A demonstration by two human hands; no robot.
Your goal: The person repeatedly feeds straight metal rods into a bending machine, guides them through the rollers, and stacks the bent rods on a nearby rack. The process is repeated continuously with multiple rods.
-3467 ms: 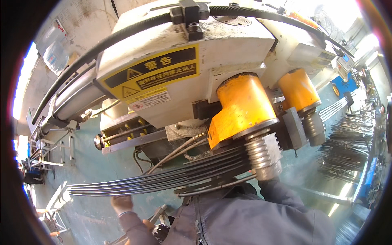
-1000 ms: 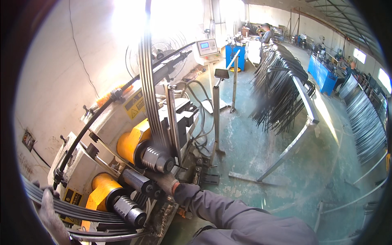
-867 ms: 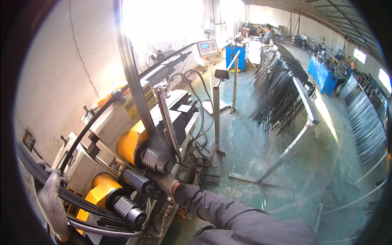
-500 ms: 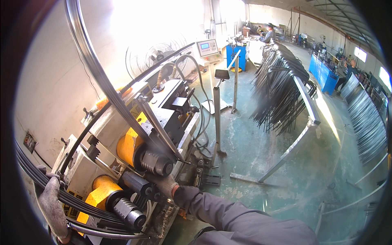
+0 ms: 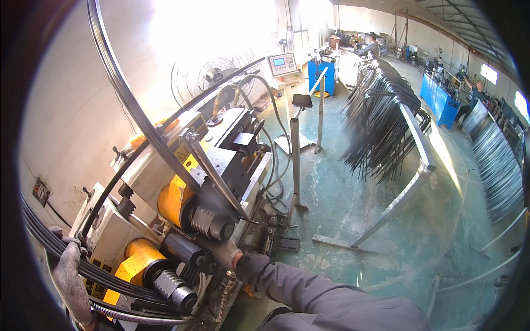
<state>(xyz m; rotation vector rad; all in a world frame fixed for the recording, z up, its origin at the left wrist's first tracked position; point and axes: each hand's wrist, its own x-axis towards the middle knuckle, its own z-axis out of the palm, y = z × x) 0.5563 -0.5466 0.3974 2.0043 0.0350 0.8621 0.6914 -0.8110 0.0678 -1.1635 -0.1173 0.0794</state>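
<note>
Your gloved left hand (image 5: 70,278) curls against the lower rods (image 5: 110,281), close to the left picture edge; how tight, can't tell. Gloved right hand (image 5: 225,254) just beneath the upper ridged roller (image 5: 212,222); fingertips hidden, grasp can't be told. Lower rods run to the lower ridged roller (image 5: 174,288); upper rods (image 5: 132,110) slope from the top edge down to the upper roller, near the wall (image 5: 61,138). Black block (image 5: 185,248) fills much of the space between rollers, so narrow room around your right hand. Right sleeve (image 5: 309,281) crosses the machine's front edge. Green floor (image 5: 331,215) stretches between machine and rod rack (image 5: 414,135), rack foot (image 5: 350,244) jutting your way. Upright post (image 5: 295,160) stands near the machine's far end.
</note>
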